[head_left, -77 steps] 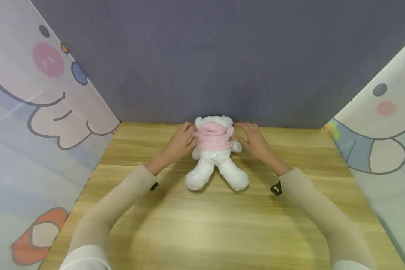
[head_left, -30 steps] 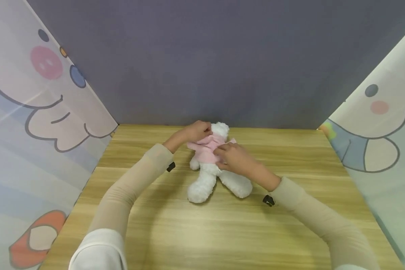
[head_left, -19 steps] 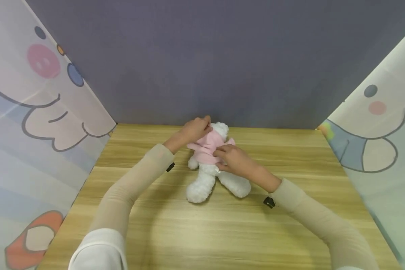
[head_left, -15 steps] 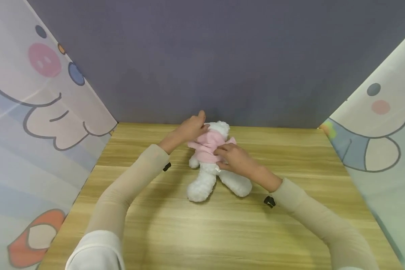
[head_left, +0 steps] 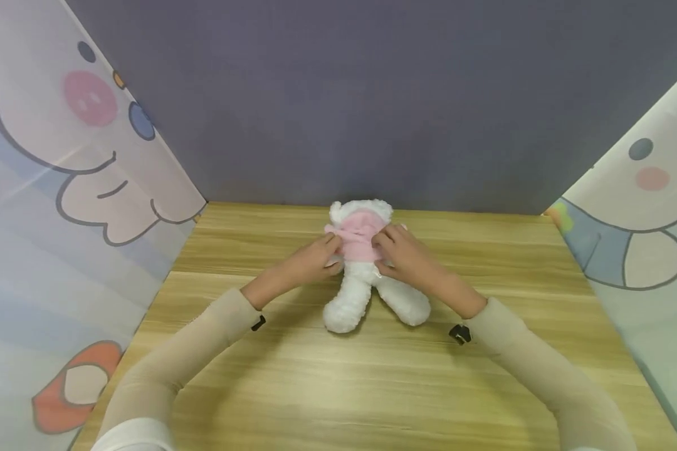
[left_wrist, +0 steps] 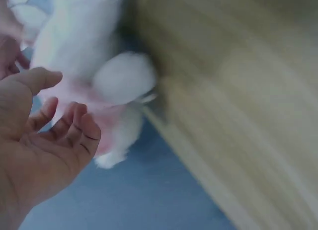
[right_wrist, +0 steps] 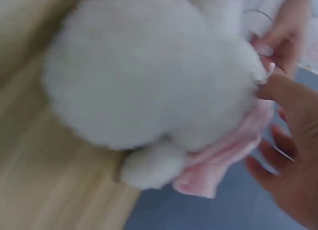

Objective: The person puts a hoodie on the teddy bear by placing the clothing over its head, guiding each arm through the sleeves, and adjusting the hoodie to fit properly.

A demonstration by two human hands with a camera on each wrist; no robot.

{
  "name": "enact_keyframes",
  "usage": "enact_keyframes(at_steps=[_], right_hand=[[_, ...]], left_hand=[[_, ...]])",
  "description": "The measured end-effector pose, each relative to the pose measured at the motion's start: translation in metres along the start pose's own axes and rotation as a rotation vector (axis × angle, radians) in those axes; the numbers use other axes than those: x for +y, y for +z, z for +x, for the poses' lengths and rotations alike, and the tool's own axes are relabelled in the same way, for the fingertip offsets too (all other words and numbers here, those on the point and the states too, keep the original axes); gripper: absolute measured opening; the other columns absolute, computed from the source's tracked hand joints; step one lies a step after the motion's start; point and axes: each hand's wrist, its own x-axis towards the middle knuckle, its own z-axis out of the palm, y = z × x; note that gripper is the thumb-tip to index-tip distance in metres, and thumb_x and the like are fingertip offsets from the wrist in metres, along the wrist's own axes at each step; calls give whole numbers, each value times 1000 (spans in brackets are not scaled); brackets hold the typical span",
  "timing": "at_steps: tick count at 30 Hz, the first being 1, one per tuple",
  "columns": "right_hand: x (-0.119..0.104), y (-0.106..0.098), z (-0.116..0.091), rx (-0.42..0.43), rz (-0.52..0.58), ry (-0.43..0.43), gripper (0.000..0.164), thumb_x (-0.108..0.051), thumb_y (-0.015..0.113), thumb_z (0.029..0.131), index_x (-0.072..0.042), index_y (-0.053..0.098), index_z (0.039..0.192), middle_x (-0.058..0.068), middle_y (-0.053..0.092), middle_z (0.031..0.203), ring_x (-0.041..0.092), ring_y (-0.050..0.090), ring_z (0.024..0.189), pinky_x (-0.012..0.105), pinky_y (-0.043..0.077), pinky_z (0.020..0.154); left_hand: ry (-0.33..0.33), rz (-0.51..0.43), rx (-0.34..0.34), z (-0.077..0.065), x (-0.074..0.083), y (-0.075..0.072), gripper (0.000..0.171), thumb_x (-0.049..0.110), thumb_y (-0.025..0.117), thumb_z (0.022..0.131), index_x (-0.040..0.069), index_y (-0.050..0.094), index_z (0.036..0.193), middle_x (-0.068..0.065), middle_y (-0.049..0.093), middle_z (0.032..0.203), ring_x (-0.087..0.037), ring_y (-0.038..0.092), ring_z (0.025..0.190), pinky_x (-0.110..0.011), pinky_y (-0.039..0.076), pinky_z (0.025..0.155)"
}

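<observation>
Head view: A white plush toy (head_left: pixel 362 270) — its torso inside a pink top (head_left: pixel 360 237) — lies near the far edge of the wood-grain counter (head_left: pixel 327 388), head close to a gray panel (head_left: pixel 338 100), legs toward the person. The left hand (head_left: pixel 311 260) and right hand (head_left: pixel 410 260) touch it from either side; counter surface stretches outward to both cartoon-printed panels (head_left: pixel 643 263).

Left wrist view: The left hand's grip is spread, thumb apart from bent fingers, beside the pink top; the counter edge runs diagonally against the panel.

Right wrist view: The right hand's thumb rests beside a small white tag (right_wrist: pixel 271 68), other fingers apart — whether its grip pinches cloth, one cannot tell.
</observation>
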Motion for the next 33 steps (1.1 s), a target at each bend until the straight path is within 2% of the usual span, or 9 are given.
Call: enact_keyframes(at_steps=[3, 6, 9, 12, 16, 22, 26, 30, 33], right_hand=[[0, -4, -4, -83, 18, 28, 47, -15, 81, 85, -1, 56, 122, 14, 57, 119, 31, 55, 111, 45, 48, 99], [0, 0, -6, -130, -16, 37, 57, -20, 84, 84, 0, 55, 129, 17, 57, 128, 33, 55, 120, 46, 46, 105], [0, 7, -5, -96, -108, -7, 50, -22, 85, 84, -4, 62, 123, 12, 64, 122, 31, 59, 118, 45, 47, 104], [0, 12, -5, -28, -176, -90, 30, -21, 86, 82, -10, 69, 104, 5, 68, 107, 26, 65, 103, 40, 52, 93], [3, 15, -11, 28, -177, -144, 17, -16, 85, 82, -13, 69, 85, 2, 69, 96, 22, 64, 90, 34, 55, 82], [3, 12, -12, 113, -107, -114, 30, -14, 87, 80, -9, 66, 102, 4, 67, 97, 21, 63, 86, 34, 55, 76], [1, 10, -6, 171, -84, -121, 26, -10, 80, 84, -8, 69, 108, 3, 69, 89, 21, 63, 83, 32, 54, 66], [1, 3, -2, 174, -14, -41, 19, -6, 73, 87, -7, 71, 106, 1, 69, 84, 24, 64, 89, 34, 55, 70], [2, -3, -2, 124, 74, 39, 20, -5, 71, 88, -6, 70, 108, 1, 69, 91, 25, 64, 96, 38, 55, 79]], left_hand=[[-35, 29, 22, -4, 2, 16, 44, 18, 72, 96, 0, 51, 131, -16, 56, 127, -30, 59, 114, -37, 53, 95], [-33, 118, 69, -1, 0, 31, 54, 24, 75, 94, 1, 51, 138, -15, 52, 132, -31, 52, 123, -40, 48, 103], [-6, 264, 126, 2, 1, 43, 41, 28, 74, 94, 6, 60, 126, -9, 56, 120, -29, 53, 116, -43, 48, 99], [19, 420, 193, 0, 3, 51, 28, 31, 75, 91, 12, 66, 109, -3, 63, 108, -25, 58, 104, -43, 50, 87], [85, 496, 279, -4, 7, 56, 23, 32, 80, 85, 17, 69, 96, 1, 68, 97, -21, 60, 94, -41, 49, 79], [195, 526, 473, -1, 10, 55, 19, 25, 85, 80, 18, 68, 86, 2, 64, 85, -22, 62, 86, -36, 50, 72], [234, 579, 562, 2, 15, 45, 23, 24, 86, 79, 15, 64, 80, 1, 62, 79, -22, 61, 76, -28, 49, 55], [182, 552, 518, 4, 20, 27, 25, 29, 84, 84, 14, 64, 85, 0, 61, 82, -23, 62, 72, -28, 46, 43], [165, 471, 408, 1, 21, 19, 23, 33, 77, 91, 13, 67, 93, 0, 63, 90, -21, 65, 78, -30, 54, 53]])
